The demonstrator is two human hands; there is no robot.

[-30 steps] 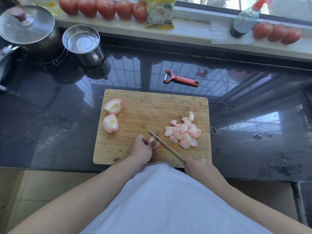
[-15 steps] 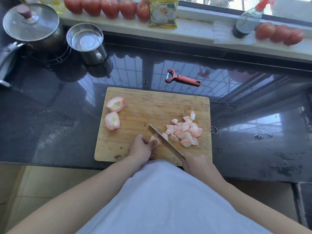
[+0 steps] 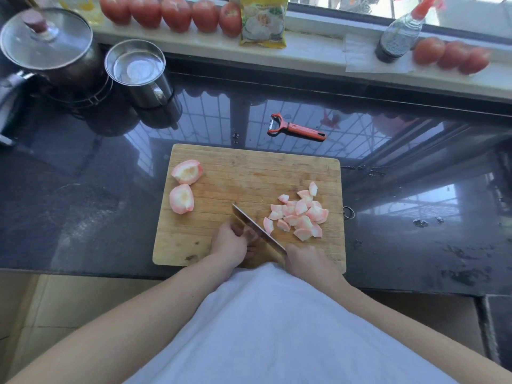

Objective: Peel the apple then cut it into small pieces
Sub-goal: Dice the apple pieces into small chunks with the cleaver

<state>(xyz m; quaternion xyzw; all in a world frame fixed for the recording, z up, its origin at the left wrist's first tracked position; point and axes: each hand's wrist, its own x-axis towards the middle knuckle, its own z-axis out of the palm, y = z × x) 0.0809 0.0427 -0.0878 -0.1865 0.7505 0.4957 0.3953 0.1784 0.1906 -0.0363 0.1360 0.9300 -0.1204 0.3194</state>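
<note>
A wooden cutting board [image 3: 249, 173] lies on the dark counter. Two peeled apple quarters [image 3: 181, 199] rest at its left side. A heap of several small pinkish apple pieces [image 3: 300, 214] lies at its right. My right hand [image 3: 307, 261] grips the handle of a knife [image 3: 256, 231], whose blade slants up and left across the board's near part. My left hand [image 3: 230, 245] presses down an apple piece right beside the blade; the piece is mostly hidden under my fingers and the blade.
A red peeler [image 3: 296, 129] lies behind the board. A steel cup [image 3: 138, 72] and a lidded pot [image 3: 47, 48] stand at back left. Tomatoes [image 3: 171, 13], a packet [image 3: 263, 20] and a spray bottle [image 3: 401, 37] line the sill. The counter edge runs just below the board.
The knife blade has shifted a little left along the held apple piece, and a freshly cut slice now lies beside the heap. My left hand has stayed in place.
</note>
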